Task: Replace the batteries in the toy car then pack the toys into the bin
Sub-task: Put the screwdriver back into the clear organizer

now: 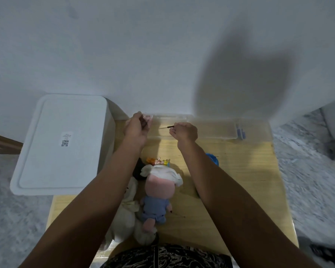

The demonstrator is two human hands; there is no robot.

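A pale wooden desk (240,180) stands against a white wall. At its far edge the right hand (185,132) pinches a thin screwdriver (167,127), tip pointing left. The left hand (136,126) grips the corner of a clear plastic case (211,130) lying along that edge. Nearer, a pink doll (158,192) and plush toys (124,215) crowd the middle; a blue toy (214,158) hides behind the right forearm. A lidded white bin (62,144) sits beside the desk's left edge.
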